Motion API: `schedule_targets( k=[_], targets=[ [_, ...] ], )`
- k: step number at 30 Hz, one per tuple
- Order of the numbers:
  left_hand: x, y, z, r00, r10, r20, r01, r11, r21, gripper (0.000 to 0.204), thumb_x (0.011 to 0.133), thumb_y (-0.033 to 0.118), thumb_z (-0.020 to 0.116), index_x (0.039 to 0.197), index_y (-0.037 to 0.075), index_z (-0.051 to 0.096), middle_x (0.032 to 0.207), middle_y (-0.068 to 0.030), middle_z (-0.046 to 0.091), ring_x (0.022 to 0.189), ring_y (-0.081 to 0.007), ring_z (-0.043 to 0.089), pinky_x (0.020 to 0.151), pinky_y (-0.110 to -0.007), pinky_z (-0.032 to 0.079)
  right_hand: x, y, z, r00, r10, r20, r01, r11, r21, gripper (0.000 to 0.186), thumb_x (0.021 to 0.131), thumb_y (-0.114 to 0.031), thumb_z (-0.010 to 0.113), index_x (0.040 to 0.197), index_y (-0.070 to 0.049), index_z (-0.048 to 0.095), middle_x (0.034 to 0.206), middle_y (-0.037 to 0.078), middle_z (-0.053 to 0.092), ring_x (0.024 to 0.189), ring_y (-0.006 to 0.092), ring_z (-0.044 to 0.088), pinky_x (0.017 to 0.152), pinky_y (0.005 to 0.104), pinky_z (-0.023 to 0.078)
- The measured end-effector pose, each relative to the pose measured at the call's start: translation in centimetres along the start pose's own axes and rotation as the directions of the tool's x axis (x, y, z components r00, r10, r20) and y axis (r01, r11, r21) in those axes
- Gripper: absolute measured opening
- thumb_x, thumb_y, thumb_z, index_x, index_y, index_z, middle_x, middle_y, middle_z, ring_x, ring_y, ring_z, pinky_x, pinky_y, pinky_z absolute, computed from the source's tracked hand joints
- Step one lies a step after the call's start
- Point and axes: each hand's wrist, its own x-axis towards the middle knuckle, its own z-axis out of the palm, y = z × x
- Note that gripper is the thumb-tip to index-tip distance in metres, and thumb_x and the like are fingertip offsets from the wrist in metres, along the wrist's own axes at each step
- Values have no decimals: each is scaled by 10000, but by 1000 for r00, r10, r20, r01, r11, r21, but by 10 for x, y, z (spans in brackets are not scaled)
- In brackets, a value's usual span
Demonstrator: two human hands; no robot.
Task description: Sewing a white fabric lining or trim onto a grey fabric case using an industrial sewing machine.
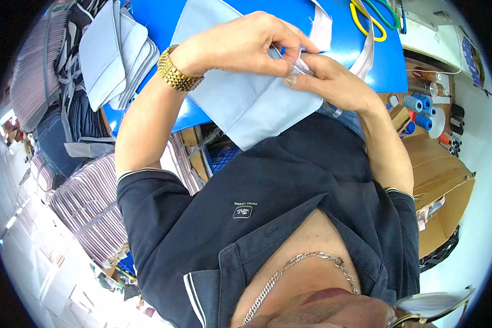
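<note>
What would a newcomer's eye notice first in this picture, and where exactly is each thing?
Probably the shiny blue table across the top, where the left hand and right hand come together over a pale blue-grey cloth. Next, the gold-coloured band on the left wrist, and the yellow loop handle near the upper edge, right of centre. A pile of similar cloth pieces lies at upper left.

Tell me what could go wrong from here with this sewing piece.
The grey-blue fabric panel overhangs the near edge of the blue table, so it might slide off if the left hand and right hand let go. A pale strip crosses the yellow handle loop and could snag. The unevenly fanned fabric stack might slip.
</note>
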Motion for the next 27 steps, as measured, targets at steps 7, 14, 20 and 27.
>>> schedule_targets(
  k=[7,14,20,27],
  targets=[
    [-8,-1,7,995,-37,-93,49,991,126,149,862,159,710,862,12,682,1030,-113,760,869,-265,713,746,-362,573,-10,3,17,954,25,-299,21,988,151,345,950,-263,780,1123,31,726,736,20,639,663,84,524,585,288,435],
    [-6,1,4,999,-51,4,51,997,51,140,869,145,701,890,6,692,919,-120,727,875,-290,719,752,-373,573,-10,5,19,918,-108,-381,129,991,29,283,923,-161,794,1124,31,739,831,46,728,735,70,605,653,263,502],
    [-10,6,6,993,-73,-97,88,983,159,137,851,142,709,894,13,692,908,-134,714,850,-318,698,740,-390,550,-14,2,19,919,-19,-393,62,993,96,267,926,-148,786,1127,22,747,943,93,775,837,111,681,771,290,550],
    [-15,6,9,981,-39,-190,79,975,208,160,857,159,741,906,15,692,937,-131,711,869,-312,697,765,-395,545,-14,6,24,908,-71,-413,129,985,114,281,933,-148,782,1164,8,741,952,79,774,859,105,678,784,291,549]
  ],
)
